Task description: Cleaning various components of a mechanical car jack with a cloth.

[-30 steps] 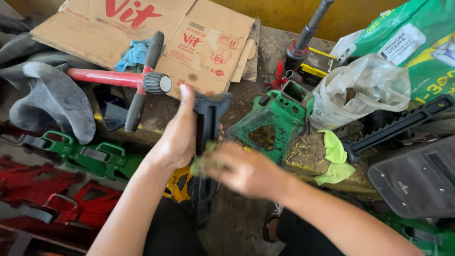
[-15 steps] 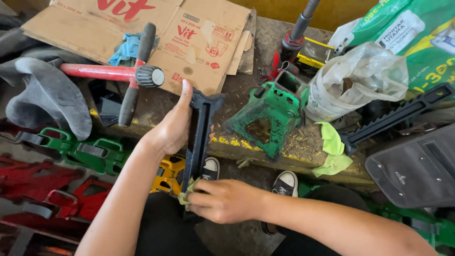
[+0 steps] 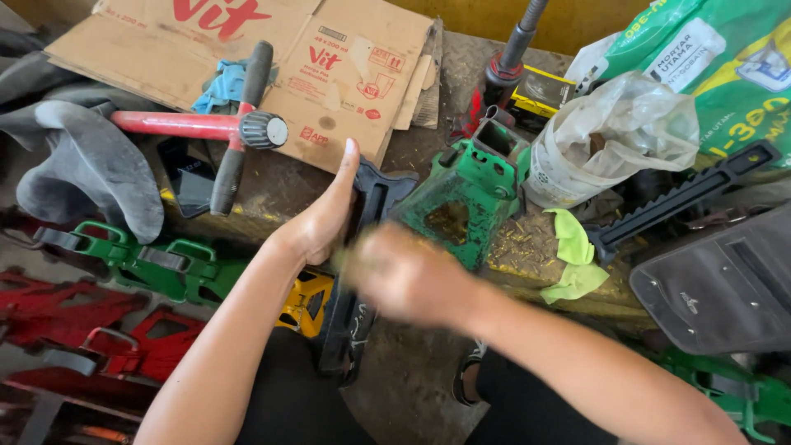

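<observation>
My left hand (image 3: pixel 323 221) holds a long black metal bar (image 3: pixel 349 323) upright by its forked upper end, with the palm flat against it and the fingers pointing up. The bar's lower end hangs down between my knees. My right hand (image 3: pixel 405 278) is blurred by motion and pressed against the middle of the bar. It is closed on a small greenish rag (image 3: pixel 348 257), of which only a smear shows. Just behind the bar, a green jack stand base (image 3: pixel 461 198) stands on the dirty bench.
Cardboard (image 3: pixel 247 49), a red-handled tool (image 3: pixel 177 125) and grey rubber gloves (image 3: pixel 91 165) lie at the back left. A bag-covered bucket (image 3: pixel 618 132), a yellow-green cloth (image 3: pixel 573 255) and a black toothed bar (image 3: pixel 684 194) are on the right. Green (image 3: pixel 148 259) and red (image 3: pixel 82 321) stands lie below left.
My right hand slid down the bar with the rag, then came back up to its middle. My left hand kept its hold at the top.
</observation>
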